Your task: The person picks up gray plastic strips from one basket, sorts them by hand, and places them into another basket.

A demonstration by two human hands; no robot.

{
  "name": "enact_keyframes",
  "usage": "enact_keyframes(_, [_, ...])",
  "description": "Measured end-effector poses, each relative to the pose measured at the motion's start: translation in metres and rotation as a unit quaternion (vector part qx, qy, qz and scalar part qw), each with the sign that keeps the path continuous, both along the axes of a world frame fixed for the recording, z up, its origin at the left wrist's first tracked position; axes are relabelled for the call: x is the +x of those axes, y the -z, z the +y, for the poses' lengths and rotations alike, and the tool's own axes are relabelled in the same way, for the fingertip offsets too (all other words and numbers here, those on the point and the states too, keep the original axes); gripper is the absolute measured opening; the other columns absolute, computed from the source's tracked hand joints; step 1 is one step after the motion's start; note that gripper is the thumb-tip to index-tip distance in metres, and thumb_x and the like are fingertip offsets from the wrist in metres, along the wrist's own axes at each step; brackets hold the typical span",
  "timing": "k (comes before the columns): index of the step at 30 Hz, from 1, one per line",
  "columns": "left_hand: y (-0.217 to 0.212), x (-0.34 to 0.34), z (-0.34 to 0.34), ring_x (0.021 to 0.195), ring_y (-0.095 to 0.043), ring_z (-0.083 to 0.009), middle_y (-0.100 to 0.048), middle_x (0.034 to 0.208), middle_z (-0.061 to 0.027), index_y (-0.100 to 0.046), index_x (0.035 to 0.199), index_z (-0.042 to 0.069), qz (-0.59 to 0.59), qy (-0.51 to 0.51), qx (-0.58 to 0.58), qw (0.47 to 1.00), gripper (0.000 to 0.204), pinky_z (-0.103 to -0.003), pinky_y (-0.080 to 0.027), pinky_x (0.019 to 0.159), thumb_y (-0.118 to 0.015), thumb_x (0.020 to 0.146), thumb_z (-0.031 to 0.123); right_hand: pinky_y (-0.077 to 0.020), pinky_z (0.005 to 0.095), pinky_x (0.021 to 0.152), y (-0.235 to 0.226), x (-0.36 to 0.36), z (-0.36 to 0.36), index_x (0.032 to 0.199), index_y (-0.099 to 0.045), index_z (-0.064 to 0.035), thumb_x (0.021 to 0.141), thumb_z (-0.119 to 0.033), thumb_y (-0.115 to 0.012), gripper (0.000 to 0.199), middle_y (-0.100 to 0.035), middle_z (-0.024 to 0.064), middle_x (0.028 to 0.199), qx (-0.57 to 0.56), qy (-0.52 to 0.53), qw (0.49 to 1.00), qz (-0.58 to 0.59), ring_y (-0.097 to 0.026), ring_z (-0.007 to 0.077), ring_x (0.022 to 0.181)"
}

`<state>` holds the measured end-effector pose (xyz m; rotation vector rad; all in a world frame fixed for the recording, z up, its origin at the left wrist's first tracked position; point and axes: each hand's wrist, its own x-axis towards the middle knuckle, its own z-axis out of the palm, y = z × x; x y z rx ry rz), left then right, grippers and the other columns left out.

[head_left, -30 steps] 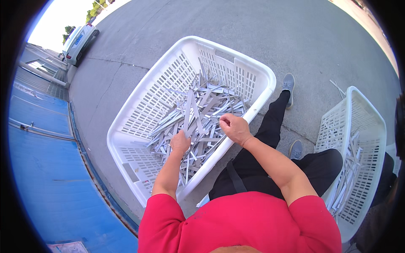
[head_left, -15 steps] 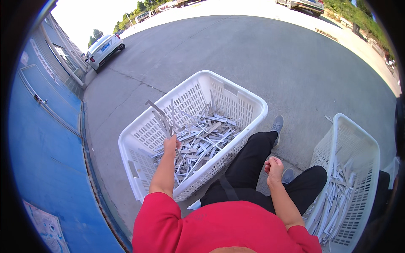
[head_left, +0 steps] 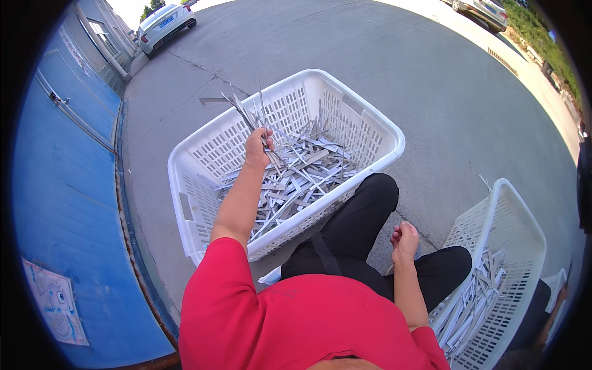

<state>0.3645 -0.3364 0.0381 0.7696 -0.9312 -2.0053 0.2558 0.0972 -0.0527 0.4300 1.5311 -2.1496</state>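
My left hand [head_left: 258, 148] is closed round a bundle of thin metal strips [head_left: 245, 114], raised over the large white plastic basket [head_left: 180, 161]. The strips fan upward from the fist, and one bent strip [head_left: 213, 100] reaches out past the basket's far left rim. Beneath the hand lies a heap of loose grey and whitish strips [head_left: 308, 179] inside that basket. Above my bent leg, my right hand [head_left: 404, 240] is loosely closed, with nothing sticking out of it.
A second white basket [head_left: 527, 234] with similar strips stands at my right. Part of another person's arm [head_left: 559, 303] shows beyond it. A blue wall with a door [head_left: 68, 185] runs along the left. Parked cars, one of them a white car [head_left: 165, 28], stand farther off on the concrete.
My left hand has lifted up and away from me with the strips, which lean farther left. My right hand stays closed near my knee. The view has tilted down a little.
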Motion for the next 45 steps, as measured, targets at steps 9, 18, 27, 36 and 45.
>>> enact_keyframes(9, [-0.065, -0.063, 0.070, 0.050, -0.040, -0.0084, -0.050, 0.072, -0.0009, -0.051, 0.090, 0.007, 0.246, 0.200, 0.071, 0.946, 0.009, -0.023, -0.033, 0.047, -0.048, 0.082, 0.010, -0.0417, 0.0186, 0.051, -0.086, -0.032, -0.013, 0.089, -0.057, -0.0053, 0.085, -0.013, -0.055, 0.009, -0.059, 0.0018, 0.069, 0.020, -0.063, 0.986, 0.156, -0.050, 0.0055, 0.053])
enact_keyframes(18, [-0.091, -0.174, 0.184, 0.052, -0.041, -0.0089, -0.052, 0.075, -0.0021, -0.055, 0.101, 0.000, 0.419, 0.396, 0.171, 0.799, 0.024, -0.024, -0.033, 0.050, -0.046, 0.083, 0.013, -0.0469, 0.0226, 0.057, -0.114, -0.106, -0.021, 0.099, -0.056, -0.0031, 0.090, -0.033, -0.049, 0.032, -0.063, 0.0064, 0.079, 0.021, -0.289, 0.946, 0.146, -0.057, 0.0093, 0.064])
enact_keyframes(27, [-0.042, -0.284, 0.282, 0.055, -0.041, -0.0095, -0.048, 0.076, -0.0023, -0.052, 0.105, -0.002, 0.370, 0.508, 0.214, 0.748, 0.027, -0.025, -0.034, 0.053, -0.046, 0.083, 0.013, -0.0494, 0.0281, 0.061, -0.081, -0.168, 0.027, 0.106, -0.052, -0.0027, 0.090, -0.055, -0.030, 0.059, -0.063, 0.0101, 0.088, -0.271, -0.161, 0.949, 0.009, -0.060, 0.0155, 0.074])
enact_keyframes(36, [0.009, -0.320, 0.317, 0.060, -0.043, -0.0111, -0.051, 0.077, -0.0033, -0.052, 0.105, 0.004, 0.224, 0.486, 0.250, 0.807, 0.023, -0.026, -0.039, 0.054, -0.048, 0.085, 0.015, -0.0464, 0.0256, 0.061, -0.091, -0.196, 0.050, 0.100, -0.057, -0.0025, 0.087, -0.039, -0.052, 0.039, -0.060, 0.0066, 0.086, -0.023, -0.109, 0.984, 0.143, -0.056, 0.0116, 0.073])
enact_keyframes(45, [0.016, -0.346, 0.317, 0.087, -0.057, -0.0226, -0.057, 0.095, -0.0093, -0.047, 0.105, 0.001, 0.150, 0.458, 0.244, 0.842, 0.024, -0.038, -0.050, 0.077, -0.047, 0.083, 0.009, -0.0459, 0.0257, 0.055, -0.089, -0.209, 0.049, 0.089, -0.060, 0.0014, 0.084, -0.025, -0.056, 0.027, -0.060, 0.0072, 0.070, 0.129, -0.134, 0.966, 0.182, -0.059, 0.0124, 0.064])
